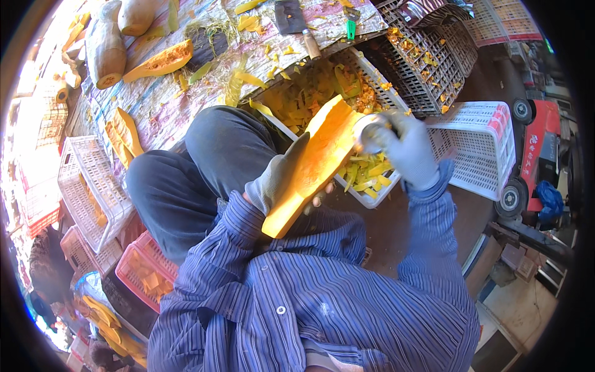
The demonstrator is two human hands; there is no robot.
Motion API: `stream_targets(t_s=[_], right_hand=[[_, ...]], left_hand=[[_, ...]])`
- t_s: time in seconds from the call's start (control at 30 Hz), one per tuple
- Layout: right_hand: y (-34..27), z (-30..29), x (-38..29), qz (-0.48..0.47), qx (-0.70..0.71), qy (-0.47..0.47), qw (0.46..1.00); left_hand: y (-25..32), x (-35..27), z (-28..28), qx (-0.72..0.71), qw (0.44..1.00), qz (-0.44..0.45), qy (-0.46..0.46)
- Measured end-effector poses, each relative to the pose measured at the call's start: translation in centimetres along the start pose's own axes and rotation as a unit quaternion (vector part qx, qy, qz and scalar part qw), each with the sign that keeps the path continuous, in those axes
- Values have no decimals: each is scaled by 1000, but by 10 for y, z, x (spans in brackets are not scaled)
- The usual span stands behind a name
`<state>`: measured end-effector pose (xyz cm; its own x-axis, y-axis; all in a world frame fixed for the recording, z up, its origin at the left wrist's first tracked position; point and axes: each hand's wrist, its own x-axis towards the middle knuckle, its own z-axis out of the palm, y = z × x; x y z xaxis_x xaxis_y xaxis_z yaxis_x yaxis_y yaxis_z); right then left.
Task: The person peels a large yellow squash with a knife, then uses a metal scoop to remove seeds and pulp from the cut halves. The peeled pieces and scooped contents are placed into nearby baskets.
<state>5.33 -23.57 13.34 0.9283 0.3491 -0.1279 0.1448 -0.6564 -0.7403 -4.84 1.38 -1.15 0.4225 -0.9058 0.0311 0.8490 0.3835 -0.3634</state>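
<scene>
A peeled, hollowed-out piece of orange squash (312,165) lies slantwise across my left hand (278,179), which wears a grey glove and grips it from below and the side. My right hand (411,151), gloved too, holds a shiny round metal tool (369,133) against the upper right edge of the squash; motion blurs its exact kind. Beneath both hands stands a white plastic crate (374,199) with yellow-green peelings (297,109) and orange seed pulp (367,96) in it.
A sheet-covered work surface (160,104) bears whole squashes (106,46), a cut squash half (160,60), a wooden-handled blade (310,43) and a green-handled peeler (351,29). Crates (469,144) stand at right, a pink crate (144,269) with squash pieces at left, and a red vehicle (539,153) far right.
</scene>
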Motion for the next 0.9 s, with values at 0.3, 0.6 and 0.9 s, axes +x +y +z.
stream_targets(t_s=[0.3,0.6,0.9], right_hand=[[-30,55,-10,45,-45,-146,987],[-36,34,-17,38,-61,-17,997],[-12,37,-2,32,-181,21,983]], left_hand=[[-21,6,46,333,891,199,237],[-15,10,22,289,907,181,247],[-15,9,29,335,888,186,254]])
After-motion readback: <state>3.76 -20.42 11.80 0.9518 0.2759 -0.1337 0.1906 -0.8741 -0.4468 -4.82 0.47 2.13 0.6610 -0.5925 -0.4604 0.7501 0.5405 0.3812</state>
